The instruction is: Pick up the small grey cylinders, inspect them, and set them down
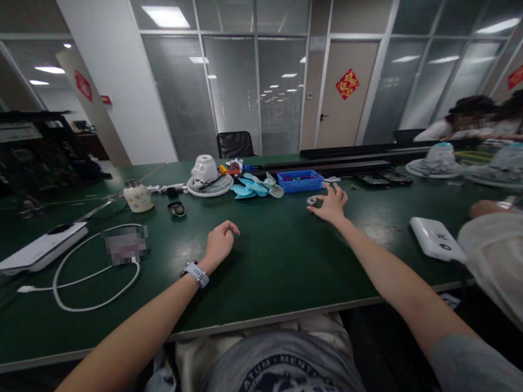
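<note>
My right hand [332, 204] reaches over the green table, its thumb and index finger at a small round metallic part [311, 201], which seems pinched between their tips. The other fingers are spread, close to a blue plastic basket [301, 181] with small items inside. My left hand [220, 246] is above the table, loosely curved with the index finger bent outward, and no object shows in it. Light blue fan blades [251, 186] lie beyond and between the hands. A white fan body with a round grille [210, 186] sits behind my left hand.
At left are a patterned jar [137, 196], a small black-rimmed item [176, 209], a white cable [65, 301] and a white flat box [40, 248]. A white power bank [437, 238] lies right, beside a co-worker's sleeve [518, 257]. Long black bars [349, 161] run along the back.
</note>
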`<action>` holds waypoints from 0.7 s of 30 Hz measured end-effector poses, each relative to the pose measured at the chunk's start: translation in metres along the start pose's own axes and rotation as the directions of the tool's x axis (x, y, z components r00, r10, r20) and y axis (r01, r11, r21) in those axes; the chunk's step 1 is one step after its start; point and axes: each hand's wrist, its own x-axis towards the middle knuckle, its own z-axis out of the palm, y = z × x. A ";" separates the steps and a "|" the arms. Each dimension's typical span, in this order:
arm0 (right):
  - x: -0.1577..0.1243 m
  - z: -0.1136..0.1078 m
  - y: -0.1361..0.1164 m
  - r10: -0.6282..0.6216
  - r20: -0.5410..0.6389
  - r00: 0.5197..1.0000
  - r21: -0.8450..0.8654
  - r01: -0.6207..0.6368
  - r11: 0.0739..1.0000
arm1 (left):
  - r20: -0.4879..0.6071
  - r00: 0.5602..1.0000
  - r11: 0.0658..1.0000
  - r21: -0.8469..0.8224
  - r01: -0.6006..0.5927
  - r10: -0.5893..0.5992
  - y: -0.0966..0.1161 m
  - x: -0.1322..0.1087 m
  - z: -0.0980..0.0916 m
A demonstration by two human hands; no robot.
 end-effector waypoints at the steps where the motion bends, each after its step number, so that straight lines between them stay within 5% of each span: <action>1: -0.003 -0.004 -0.008 -0.068 -0.017 0.998 0.008 0.068 0.998 | 0.002 1.000 1.000 -0.003 -0.002 0.002 0.001 0.000 0.000; 7: -0.031 -0.026 -0.075 -0.431 -0.083 0.899 0.109 0.438 0.893 | -0.004 0.996 0.995 -0.043 -0.088 0.087 0.008 -0.006 -0.003; 10: -0.048 -0.032 -0.103 -0.475 -0.077 0.877 0.203 0.480 0.853 | -0.014 0.971 0.967 -0.086 -0.240 0.240 0.020 -0.014 -0.007; 15: -0.071 -0.037 -0.128 -0.526 -0.056 0.849 0.317 0.514 0.797 | -0.083 0.847 0.850 0.000 -0.527 0.525 0.038 -0.026 -0.007; 21: -0.087 -0.043 -0.140 -0.616 -0.061 0.786 0.330 0.598 0.730 | -0.083 0.791 0.795 0.078 -0.602 0.607 0.032 -0.027 0.001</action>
